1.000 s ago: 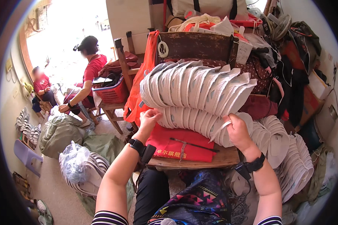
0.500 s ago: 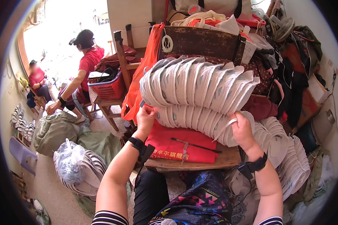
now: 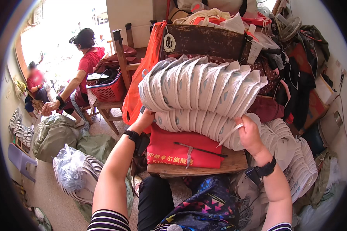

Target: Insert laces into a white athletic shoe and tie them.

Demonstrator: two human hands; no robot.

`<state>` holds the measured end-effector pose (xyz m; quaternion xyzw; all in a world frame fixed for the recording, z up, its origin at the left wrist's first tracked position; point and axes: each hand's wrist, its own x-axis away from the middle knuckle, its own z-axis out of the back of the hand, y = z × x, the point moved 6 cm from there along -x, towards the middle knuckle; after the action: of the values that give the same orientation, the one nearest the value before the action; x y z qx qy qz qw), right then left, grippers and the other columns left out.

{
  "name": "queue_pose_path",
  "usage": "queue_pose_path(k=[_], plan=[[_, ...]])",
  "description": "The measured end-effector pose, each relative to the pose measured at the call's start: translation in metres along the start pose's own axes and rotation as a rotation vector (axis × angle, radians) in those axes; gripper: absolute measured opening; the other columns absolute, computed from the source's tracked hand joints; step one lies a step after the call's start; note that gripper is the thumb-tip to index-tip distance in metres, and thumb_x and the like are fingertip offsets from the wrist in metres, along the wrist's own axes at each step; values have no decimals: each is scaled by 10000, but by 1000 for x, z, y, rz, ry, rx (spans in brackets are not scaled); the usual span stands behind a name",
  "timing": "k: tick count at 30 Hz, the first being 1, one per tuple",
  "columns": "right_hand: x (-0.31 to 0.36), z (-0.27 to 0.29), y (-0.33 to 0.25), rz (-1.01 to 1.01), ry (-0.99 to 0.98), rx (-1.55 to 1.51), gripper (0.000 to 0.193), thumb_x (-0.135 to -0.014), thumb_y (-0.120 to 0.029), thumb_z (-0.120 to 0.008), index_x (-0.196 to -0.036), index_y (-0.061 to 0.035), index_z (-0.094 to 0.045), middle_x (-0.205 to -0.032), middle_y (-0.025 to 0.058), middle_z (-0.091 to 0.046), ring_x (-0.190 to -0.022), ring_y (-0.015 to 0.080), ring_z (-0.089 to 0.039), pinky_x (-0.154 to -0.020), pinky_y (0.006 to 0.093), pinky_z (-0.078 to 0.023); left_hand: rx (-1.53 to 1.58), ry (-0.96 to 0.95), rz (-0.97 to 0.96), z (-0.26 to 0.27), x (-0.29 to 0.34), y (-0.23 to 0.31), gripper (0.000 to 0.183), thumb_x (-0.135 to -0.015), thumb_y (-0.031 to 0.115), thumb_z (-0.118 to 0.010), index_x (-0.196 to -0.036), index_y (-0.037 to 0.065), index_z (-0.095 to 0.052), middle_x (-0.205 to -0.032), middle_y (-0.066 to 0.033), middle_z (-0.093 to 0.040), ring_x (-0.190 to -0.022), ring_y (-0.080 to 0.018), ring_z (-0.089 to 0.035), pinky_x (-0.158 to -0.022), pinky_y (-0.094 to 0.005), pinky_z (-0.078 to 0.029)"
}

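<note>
Around us is a cluttered room, with a bright doorway (image 3: pixel 65 38) beyond the wooden chair (image 3: pixel 233 163) to its left and a pale wall (image 3: pixel 316 19) to its right. Left of the chair we see a near person (image 3: pixel 89 57) in a red top, one hand just above a green sack (image 3: pixel 54 138), and a far person (image 3: pixel 34 79), also in red. Bags and clothes (image 3: pixel 289 81) crowd the space behind the chair to its right. On the chair is the pile (image 3: pixel 200 86) of white shoe uppers, over a red bag (image 3: pixel 181 148). More uppers (image 3: pixel 283 146) stand right of the chair; a plastic-topped bundle (image 3: pixel 71 169) lies left of it, below a red basket (image 3: pixel 108 91).

The nesting of the pile looks done to us: its uppers sit closely in two rows. At its right end, the right hand (image 3: pixel 251 135) has its fingers closed on a white strip (image 3: pixel 228 135). The left hand (image 3: pixel 143 121) is at the pile's left end, fingers partly hidden; we cannot tell whether it grips anything. The strip's end hangs loose and no knot shows, so we judge it unfastened; we cannot see whether it passes behind the pile.
</note>
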<state>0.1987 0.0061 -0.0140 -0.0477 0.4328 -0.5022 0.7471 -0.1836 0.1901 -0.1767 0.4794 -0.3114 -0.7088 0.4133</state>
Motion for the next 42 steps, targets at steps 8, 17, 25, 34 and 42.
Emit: queue_pose_path(k=[8, 17, 25, 34, 42], plan=[[1, 4, 8, -65, -23, -66, 254, -990, -172, -554, -820, 16, -532, -683, 190, -523, -613, 338, -523, -584, 390, -419, 67, 560, -25, 21, 37, 60, 172, -937, 43, -554, -1096, -4, -596, -917, -67, -671, -796, -151, -622, -725, -317, -511], [15, 4, 51, -222, 148, -599, 159, -972, -131, -540, -893, -23, -626, -699, 43, -576, -639, 126, -552, -582, 282, -430, -178, -22, -459, -94, 78, 285, 310, -841, -38, -631, -1147, -5, -594, -1012, -144, -588, -853, -211, -609, -754, -312, -515], [16, 17, 14, -120, 101, -360, 222, -966, -181, -565, -949, 26, -642, -857, 205, -666, -796, 351, -657, -682, 404, -495, -243, -319, -256, -202, 51, 300, 253, -921, 178, -635, -1073, -24, -631, -912, -154, -621, -841, -266, -633, -750, -351, -512], [23, 27, 17, 327, -27, 40, 236, -883, -226, -660, -793, -53, -527, -774, 110, -578, -706, 315, -597, -629, 427, -475, 346, -324, -151, -164, 27, 328, 228, -998, 132, -472, -912, -6, -631, -1055, -65, -558, -986, -164, -544, -973, -334, -399], [30, 15, 22, 721, -78, 268, 188, -788, -185, -702, -750, -100, -539, -760, 46, -561, -709, 256, -579, -674, 378, -455, 926, -461, 81, -185, 20, 330, 399, -1040, 244, -379, -701, 61, -482, -763, -60, -509, -773, -182, -512, -911, -377, -418]])
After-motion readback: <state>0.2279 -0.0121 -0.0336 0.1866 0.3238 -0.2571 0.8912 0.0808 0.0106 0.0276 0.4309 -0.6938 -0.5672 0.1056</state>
